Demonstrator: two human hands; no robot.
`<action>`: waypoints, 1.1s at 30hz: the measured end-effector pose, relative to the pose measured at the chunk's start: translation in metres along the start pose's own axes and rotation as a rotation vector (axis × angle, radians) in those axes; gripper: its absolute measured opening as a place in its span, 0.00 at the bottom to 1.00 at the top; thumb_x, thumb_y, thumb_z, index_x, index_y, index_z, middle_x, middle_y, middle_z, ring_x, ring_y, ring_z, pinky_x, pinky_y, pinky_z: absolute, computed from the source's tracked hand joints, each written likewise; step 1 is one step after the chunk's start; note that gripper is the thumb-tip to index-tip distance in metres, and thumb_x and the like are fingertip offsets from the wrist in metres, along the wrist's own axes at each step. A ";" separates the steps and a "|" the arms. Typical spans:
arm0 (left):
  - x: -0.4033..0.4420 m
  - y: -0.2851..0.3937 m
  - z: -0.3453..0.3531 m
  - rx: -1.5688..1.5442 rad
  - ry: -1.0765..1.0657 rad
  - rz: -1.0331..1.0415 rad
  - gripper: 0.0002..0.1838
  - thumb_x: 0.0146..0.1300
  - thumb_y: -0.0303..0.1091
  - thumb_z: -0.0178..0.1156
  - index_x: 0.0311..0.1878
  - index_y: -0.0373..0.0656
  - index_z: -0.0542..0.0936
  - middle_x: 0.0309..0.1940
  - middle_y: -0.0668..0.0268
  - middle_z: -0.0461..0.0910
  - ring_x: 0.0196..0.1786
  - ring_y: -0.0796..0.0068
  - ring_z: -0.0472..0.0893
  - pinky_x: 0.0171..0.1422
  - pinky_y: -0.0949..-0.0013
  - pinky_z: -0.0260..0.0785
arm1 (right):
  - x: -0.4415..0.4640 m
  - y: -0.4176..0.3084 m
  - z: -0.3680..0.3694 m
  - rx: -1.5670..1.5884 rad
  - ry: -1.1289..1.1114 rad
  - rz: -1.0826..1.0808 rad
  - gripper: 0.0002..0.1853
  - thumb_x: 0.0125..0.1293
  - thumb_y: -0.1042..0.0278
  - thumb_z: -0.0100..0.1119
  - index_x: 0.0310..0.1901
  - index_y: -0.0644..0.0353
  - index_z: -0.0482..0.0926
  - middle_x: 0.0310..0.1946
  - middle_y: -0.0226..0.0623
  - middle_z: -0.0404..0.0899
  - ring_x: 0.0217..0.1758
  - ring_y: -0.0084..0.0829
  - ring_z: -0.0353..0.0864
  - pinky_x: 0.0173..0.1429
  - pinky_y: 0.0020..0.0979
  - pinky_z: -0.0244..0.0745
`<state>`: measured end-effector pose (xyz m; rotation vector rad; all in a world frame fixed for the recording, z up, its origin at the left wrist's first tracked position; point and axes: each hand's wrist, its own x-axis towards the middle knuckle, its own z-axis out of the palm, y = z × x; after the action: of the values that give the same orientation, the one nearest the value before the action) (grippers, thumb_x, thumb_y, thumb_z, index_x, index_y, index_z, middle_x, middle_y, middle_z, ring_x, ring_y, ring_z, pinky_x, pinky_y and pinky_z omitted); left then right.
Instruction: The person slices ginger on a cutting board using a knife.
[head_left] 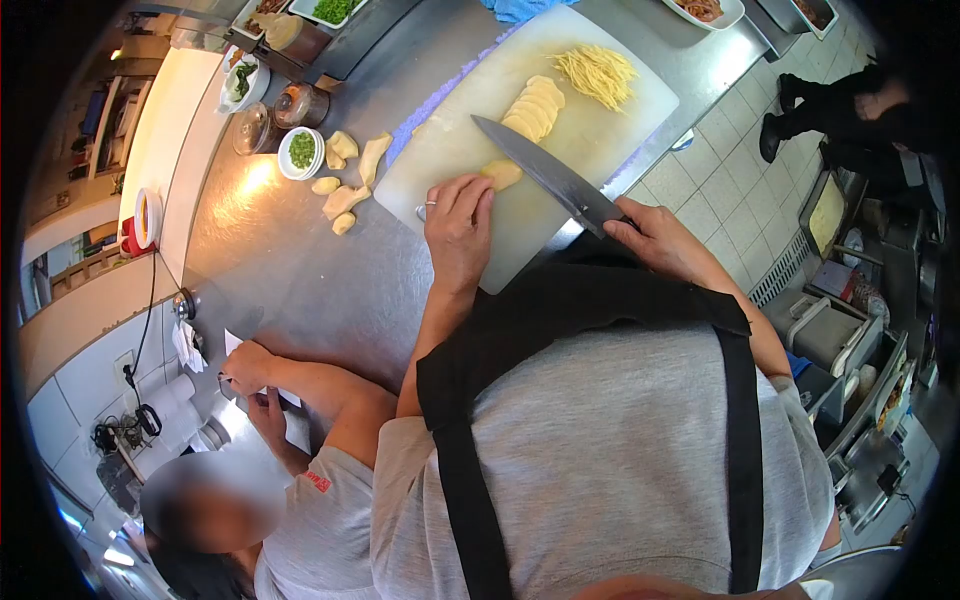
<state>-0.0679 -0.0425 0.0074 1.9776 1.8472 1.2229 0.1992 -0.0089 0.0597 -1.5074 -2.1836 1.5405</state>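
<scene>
A white cutting board (450,150) lies on the steel counter. My right hand (645,235) is closed round the handle of a large knife (550,175), whose blade slants over the board toward the upper left. Just left of the blade, the bent fingers of my left hand (460,225) press on a pale yellow piece of ginger (502,174). Beyond the blade lies an overlapping row of thin ginger slices (536,108). A pile of fine yellow shreds (596,77) sits near the board's far right corner.
Peeled ginger pieces (345,200) lie left of the board, near a white bowl of chopped greens (301,152) and lidded jars (300,104). At the lower left a co-worker (340,400) handles white paper. Another person's legs (810,115) show at the upper right.
</scene>
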 end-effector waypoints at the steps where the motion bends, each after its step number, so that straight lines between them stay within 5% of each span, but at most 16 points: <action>1: 0.000 0.001 0.000 0.002 -0.001 -0.003 0.08 0.54 0.22 0.67 0.39 0.39 0.84 0.39 0.62 0.82 0.44 0.59 0.79 0.51 0.62 0.71 | 0.000 -0.004 -0.002 0.006 -0.016 0.041 0.15 0.74 0.57 0.52 0.44 0.63 0.74 0.26 0.48 0.77 0.30 0.42 0.78 0.36 0.40 0.72; 3: 0.000 0.002 0.000 -0.003 0.004 0.004 0.08 0.54 0.22 0.67 0.39 0.39 0.84 0.39 0.61 0.82 0.44 0.59 0.79 0.50 0.62 0.71 | 0.000 -0.012 -0.004 0.017 -0.051 0.124 0.16 0.74 0.55 0.52 0.43 0.63 0.73 0.31 0.56 0.79 0.37 0.56 0.80 0.41 0.46 0.73; 33: -0.007 -0.001 0.006 -0.034 0.034 0.011 0.09 0.53 0.21 0.68 0.38 0.40 0.84 0.40 0.62 0.83 0.44 0.59 0.80 0.51 0.62 0.72 | 0.004 -0.015 -0.010 0.026 -0.077 0.127 0.15 0.73 0.57 0.52 0.45 0.64 0.75 0.33 0.53 0.80 0.37 0.50 0.80 0.45 0.41 0.73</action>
<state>-0.0639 -0.0464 0.0003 1.9641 1.8210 1.2904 0.1928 0.0007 0.0741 -1.6348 -2.1358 1.6854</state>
